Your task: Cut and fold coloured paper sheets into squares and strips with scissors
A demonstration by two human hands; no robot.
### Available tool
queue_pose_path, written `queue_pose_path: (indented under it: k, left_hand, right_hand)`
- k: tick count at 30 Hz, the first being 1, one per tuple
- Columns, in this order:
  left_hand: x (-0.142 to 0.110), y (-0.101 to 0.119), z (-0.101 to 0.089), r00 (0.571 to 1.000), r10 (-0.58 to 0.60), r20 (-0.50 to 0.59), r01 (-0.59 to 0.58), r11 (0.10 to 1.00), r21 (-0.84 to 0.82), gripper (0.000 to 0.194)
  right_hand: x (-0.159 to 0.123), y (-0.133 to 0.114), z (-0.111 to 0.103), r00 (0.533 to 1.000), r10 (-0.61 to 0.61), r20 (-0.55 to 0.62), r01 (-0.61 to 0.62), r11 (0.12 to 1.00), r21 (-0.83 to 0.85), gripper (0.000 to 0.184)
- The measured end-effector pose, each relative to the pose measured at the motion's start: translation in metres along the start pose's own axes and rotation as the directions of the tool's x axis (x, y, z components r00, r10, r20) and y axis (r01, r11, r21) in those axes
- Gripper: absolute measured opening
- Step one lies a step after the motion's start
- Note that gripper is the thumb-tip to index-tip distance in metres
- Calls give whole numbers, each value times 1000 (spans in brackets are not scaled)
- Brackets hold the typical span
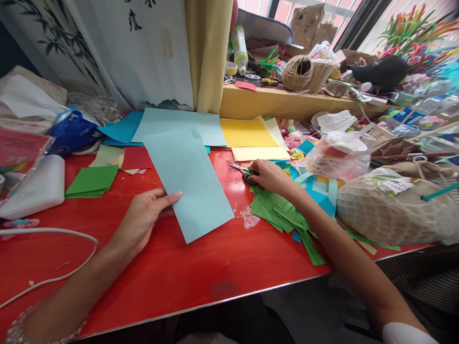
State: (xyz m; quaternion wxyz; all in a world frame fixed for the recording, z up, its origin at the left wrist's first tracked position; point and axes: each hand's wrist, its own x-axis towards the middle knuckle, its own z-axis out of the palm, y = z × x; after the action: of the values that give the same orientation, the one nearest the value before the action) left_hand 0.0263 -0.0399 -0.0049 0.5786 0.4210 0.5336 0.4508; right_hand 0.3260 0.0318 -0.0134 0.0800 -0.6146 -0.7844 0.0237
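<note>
My left hand [150, 215] pinches the left edge of a light blue sheet of paper [193, 191], thumb on top and fingers beneath. The sheet is held at a slant over the red table. Farther right, my right hand [268, 177] is closed around the black handles of a pair of scissors [247, 173], whose metal blades point left. Under and beside that hand lies a loose heap of green paper strips [287, 210]. Behind the held sheet rests a larger light blue sheet [179, 125], partly covered by it.
On the red table [143, 282], yellow paper [249, 133] lies at the back and a green paper stack [92, 180] at left. A white cable [71, 230] curves along the left. A net-wrapped bundle [390, 205] stands at right; a twine ball [297, 71] sits on the ledge.
</note>
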Motion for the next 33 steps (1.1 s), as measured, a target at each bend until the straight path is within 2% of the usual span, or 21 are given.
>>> queue_pose_path:
  k: [6,9,12,15,17,20,21,23,24,25,26,28,30,33]
  left_hand:
    - [0,0,-3,1000,11,-14,-11,1000,-14,34]
    - [2,0,-4,999,15,-28,-16,1000,-10,33]
    - [3,-1,-5,999,17,-41,-17,1000,5,33]
    - [2,-1,-6,999,22,-42,-21,1000,12,32]
    - [2,-1,-6,999,27,-43,-27,1000,7,30]
    - [2,-1,-5,997,50,-57,-50,999,-2,28]
    - [2,-1,-5,996,60,-62,-61,998,-4,28]
    - [3,-1,-5,994,84,-65,-85,996,-8,28]
    - [3,-1,-5,993,96,-68,-97,995,-14,28]
    - [3,0,-5,991,109,-75,-111,994,-22,28]
    - [3,0,-5,988,126,-89,-129,991,-34,27]
    - [2,2,-5,979,159,-130,-169,984,-65,23]
    - [2,5,-5,965,190,-183,-210,973,-100,18]
    - [1,8,-5,943,223,-248,-267,950,-162,14]
  right_hand:
    - [-2,2,-5,999,-29,-26,28,999,-41,23]
    - [-7,-1,-11,992,-67,-109,61,996,-59,28]
    - [-10,-1,-11,971,-144,-193,130,988,-85,33]
    - [-8,4,-8,948,-261,-181,237,961,-140,36]
    - [-7,8,-8,926,-312,-214,276,944,-183,40]
    - [-9,11,-16,878,-266,-398,212,961,-177,44]
    - [-10,10,-20,855,-213,-472,178,977,-118,43]
    - [-15,5,-26,835,-71,-546,163,979,121,43]
    - [-18,0,-28,849,-3,-528,181,941,287,44]
    - [-21,-7,-29,883,41,-468,203,865,459,46]
    - [-24,-14,-30,924,45,-379,214,761,613,47]
    - [-32,-29,-31,983,-49,-177,175,555,813,42]
    - [-39,-43,-32,982,-187,5,81,449,890,40]
    - [-46,-54,-36,921,-344,181,-24,413,910,52]
